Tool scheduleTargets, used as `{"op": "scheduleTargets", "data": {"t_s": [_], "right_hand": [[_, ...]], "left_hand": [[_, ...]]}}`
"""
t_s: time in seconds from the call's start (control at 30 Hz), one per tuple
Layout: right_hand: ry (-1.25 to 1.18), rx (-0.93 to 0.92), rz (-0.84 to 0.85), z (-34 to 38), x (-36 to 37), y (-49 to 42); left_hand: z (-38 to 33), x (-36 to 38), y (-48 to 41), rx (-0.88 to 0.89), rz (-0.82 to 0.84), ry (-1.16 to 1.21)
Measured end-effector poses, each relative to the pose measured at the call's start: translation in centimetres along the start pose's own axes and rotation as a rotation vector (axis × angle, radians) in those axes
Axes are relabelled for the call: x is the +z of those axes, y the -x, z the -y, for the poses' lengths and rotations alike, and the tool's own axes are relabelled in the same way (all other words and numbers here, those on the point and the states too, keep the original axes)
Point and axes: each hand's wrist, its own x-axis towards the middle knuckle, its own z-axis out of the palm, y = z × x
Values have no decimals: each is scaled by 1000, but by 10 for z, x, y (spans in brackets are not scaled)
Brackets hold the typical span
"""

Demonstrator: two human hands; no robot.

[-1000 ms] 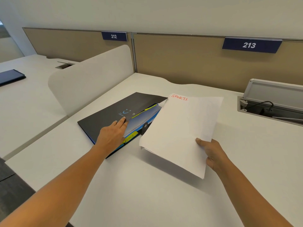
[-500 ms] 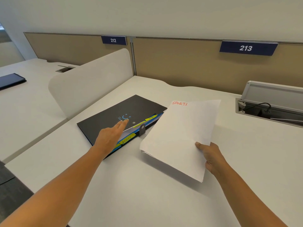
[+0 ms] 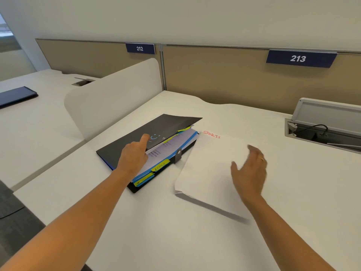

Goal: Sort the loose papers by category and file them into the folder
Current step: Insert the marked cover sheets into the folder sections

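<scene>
Far left: we logged a dark tablet point(image 3: 17, 96) on the neighbouring desk, well apart, no part in the task.
Left hand: the left hand point(image 3: 132, 157) pinched the folder point(image 3: 109, 155) at its front edge, one digit on top of the cover point(image 3: 172, 122), the rest tucked under. We judged it was propping the folder open to reach the sections.
Folder: it was black and lay on the desk point(image 3: 175, 231), cover tilted up, blue dividers showing.
Tabs: yellow tabs point(image 3: 160, 166) stuck out along the near edge. We took them for category markers.
Papers: the SPORTS sheets point(image 3: 207, 173) lay flat on the desk just beside the folder's right edge, not yet filed.
Right hand: the right hand point(image 3: 250, 173) was over the sheets, fingers spread, gripping nothing. It was blurred, so we couldn't tell contact.
Far right: an open cable tray point(image 3: 322, 133), unrelated.
Next: we judged the SPORTS tab needed finding first.
</scene>
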Motion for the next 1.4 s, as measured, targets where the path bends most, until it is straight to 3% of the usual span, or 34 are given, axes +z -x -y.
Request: {"op": "scheduleTargets", "data": {"t_s": [0.17, 0.23, 0.3, 0.4, 0.5, 1.13, 1.23, 1.4], "right_hand": [[-105, -648, 289, 58, 41, 15], [-10, -940, 370, 82, 56, 23], [134, -1103, 496, 98, 73, 26], [391, -1138, 607, 107, 94, 21], [496, -1135, 656, 107, 103, 16], [390, -1024, 344, 127, 103, -4], [346, -1012, 306, 124, 104, -1], [248, -959, 233, 115, 106, 1]], "left_hand": [[-6, -1, 2, -10, 4, 25], [-7, -3, 1, -14, -9, 30], [-7, -6, 1, -18, -22, 35], [-6, -13, 0, -29, -36, 54], [-6, -22, -2, -47, -50, 79], [-14, -21, 9, -102, -38, 143], [-21, -22, 16, -76, -62, 16], [-23, -16, 15, -44, 103, -276]]}}
